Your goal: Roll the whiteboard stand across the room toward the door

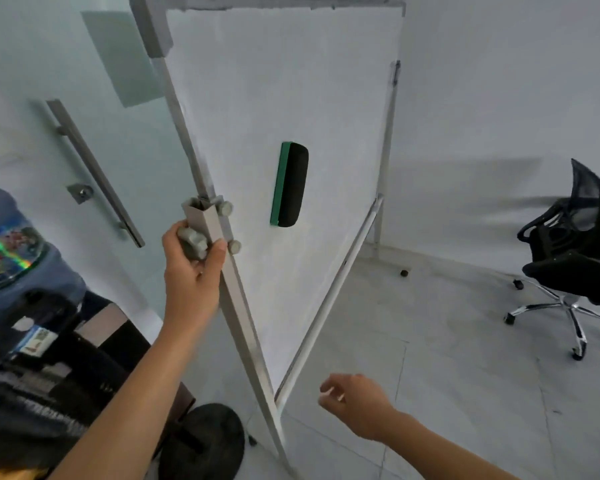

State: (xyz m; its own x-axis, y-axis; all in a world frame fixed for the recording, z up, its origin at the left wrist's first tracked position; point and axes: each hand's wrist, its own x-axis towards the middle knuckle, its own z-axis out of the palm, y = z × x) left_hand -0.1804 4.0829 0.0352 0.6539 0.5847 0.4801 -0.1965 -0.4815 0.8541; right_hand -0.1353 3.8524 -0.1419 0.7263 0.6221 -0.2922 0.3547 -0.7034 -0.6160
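Note:
The whiteboard stand (250,341) rises in front of me, its white board (326,105) in a grey metal frame. A green-and-black eraser (289,184) sticks to the board's middle. My left hand (191,268) is closed around the near upright at the grey clamp with its knobs. My right hand (354,403) hovers low beside the tray rail (329,299), fingers loosely curled, holding nothing. Left of the stand is the frosted glass door (125,161) with a long steel pull handle (94,171).
A black mesh office chair (575,251) on casters stands at the right by the wall. A blue water bottle (18,258) and dark furniture crowd the left. A black round base (205,441) lies on the floor by the stand's foot. Grey tiled floor (447,375) stretches right.

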